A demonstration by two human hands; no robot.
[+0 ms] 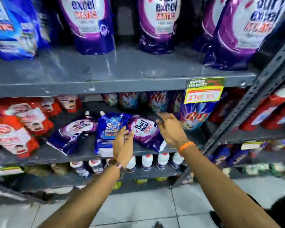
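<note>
On the middle shelf (44, 155), at nine o'clock, red pouches (15, 129) lie heaped, and just beside them a purple pouch (72, 132) lies flat. At the centre the blue Surf Excel pouch (108, 129) lies on its back, with the purple-and-white Surf Excel pouch (144, 129) at its three o'clock, edges touching. The left hand (123, 145) reaches in from six o'clock, fingers straight and holding nothing, tips where the two pouches meet. The right hand (169, 127), fingers loosely spread and holding nothing, hovers over the right edge of the purple-and-white Surf Excel pouch. At its two o'clock stands a Rin pouch (196, 116) under a yellow price tag (204, 92).
</note>
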